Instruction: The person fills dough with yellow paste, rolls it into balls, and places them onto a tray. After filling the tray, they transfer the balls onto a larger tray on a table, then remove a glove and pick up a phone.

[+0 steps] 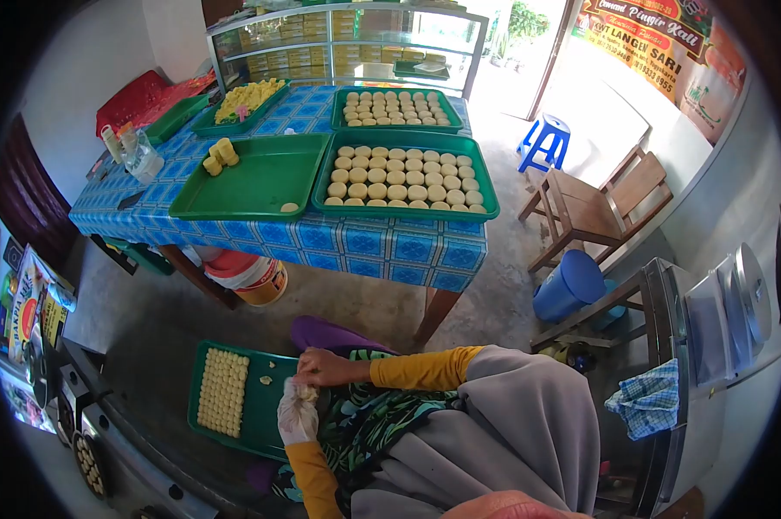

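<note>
My left hand (297, 419), in a clear plastic glove, is closed, fingers curled up against my other hand. My right hand (321, 368), bare, is bent closed over the gloved fingertips. A little something pale shows where they meet, too small and covered to name. Beneath and beside both hands lies a green tray (260, 406). Tight rows of small pale dough balls (222, 392) fill its left part, and a few loose dough bits (266, 380) lie on its bare part near my right hand.
A table with a blue cloth (356, 242) stands ahead, bearing a green tray of round flat cakes (399, 177) and a mostly bare green tray (260, 173). Under it is a red and white bucket (250, 275). At right are a wooden chair (589, 203) and a blue bin (572, 285).
</note>
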Demonstrator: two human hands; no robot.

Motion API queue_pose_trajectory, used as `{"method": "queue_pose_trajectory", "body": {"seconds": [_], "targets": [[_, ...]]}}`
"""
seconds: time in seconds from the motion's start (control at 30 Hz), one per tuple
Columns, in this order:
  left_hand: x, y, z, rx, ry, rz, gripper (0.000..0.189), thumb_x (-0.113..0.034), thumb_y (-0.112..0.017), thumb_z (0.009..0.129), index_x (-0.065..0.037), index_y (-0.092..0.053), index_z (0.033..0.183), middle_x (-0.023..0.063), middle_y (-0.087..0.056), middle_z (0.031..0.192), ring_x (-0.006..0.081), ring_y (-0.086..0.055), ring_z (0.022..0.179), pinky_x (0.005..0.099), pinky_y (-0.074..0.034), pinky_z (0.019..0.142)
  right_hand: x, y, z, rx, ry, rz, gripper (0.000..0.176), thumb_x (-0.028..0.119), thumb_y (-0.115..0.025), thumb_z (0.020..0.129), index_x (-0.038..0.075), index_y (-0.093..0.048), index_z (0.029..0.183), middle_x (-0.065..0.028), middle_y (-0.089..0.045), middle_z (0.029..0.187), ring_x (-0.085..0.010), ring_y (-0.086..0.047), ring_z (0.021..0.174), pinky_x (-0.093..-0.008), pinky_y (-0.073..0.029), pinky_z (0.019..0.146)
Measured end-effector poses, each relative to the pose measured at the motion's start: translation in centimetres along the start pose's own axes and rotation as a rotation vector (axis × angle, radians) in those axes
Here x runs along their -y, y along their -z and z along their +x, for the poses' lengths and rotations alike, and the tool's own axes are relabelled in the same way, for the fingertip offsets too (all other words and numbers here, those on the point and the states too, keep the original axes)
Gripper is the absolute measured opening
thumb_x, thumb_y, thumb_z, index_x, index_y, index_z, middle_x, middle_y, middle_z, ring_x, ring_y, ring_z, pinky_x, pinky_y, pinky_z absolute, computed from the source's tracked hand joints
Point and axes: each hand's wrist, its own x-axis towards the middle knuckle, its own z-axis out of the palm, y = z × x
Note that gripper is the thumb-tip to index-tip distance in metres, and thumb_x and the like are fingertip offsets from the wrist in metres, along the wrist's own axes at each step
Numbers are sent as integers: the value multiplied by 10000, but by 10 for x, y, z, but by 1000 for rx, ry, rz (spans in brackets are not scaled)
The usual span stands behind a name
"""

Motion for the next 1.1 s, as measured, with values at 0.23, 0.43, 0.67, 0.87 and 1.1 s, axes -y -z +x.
{"method": "queue_pose_trajectory", "body": {"seconds": [0.23,0.43,0.67,0.87,1.1], "targets": [[-3,-5,-6,68,-18,278,231,-111,-528,943,61,-617,1070,102,-632,972,170,-592,886,267,-453,794,4,3,7,209,-417,310,522,448,-523,976,0,-729,807,-74,-667,802,-172,-600,817,-345,-463,780],[-10,-1,-5,105,125,185,249,-90,-475,938,103,-563,1069,131,-614,963,211,-590,848,284,-452,795,-6,0,0,180,-390,332,766,653,-351,954,16,-762,842,-60,-676,766,-137,-563,772,-303,-449,697],[-6,-8,-2,-44,-17,45,226,-78,-445,958,103,-540,1053,155,-605,992,226,-597,867,314,-473,820,-22,-20,9,150,-329,378,739,636,-348,964,20,-755,931,-50,-682,892,-162,-561,804,-318,-442,729],[7,34,19,-75,-318,205,217,-71,-426,986,93,-549,1056,116,-602,1020,184,-590,934,311,-481,868,-21,-34,1,-8,-146,170,359,371,-568,959,74,-718,1093,-69,-657,1068,-208,-546,954,-322,-395,912],[0,3,14,-17,-82,-205,212,-154,-510,992,35,-590,1047,121,-613,991,200,-609,896,309,-519,817,-38,-29,8,59,57,-166,358,332,-633,919,111,-673,1197,-83,-629,1138,-219,-473,1114,-374,-327,1004]]}}
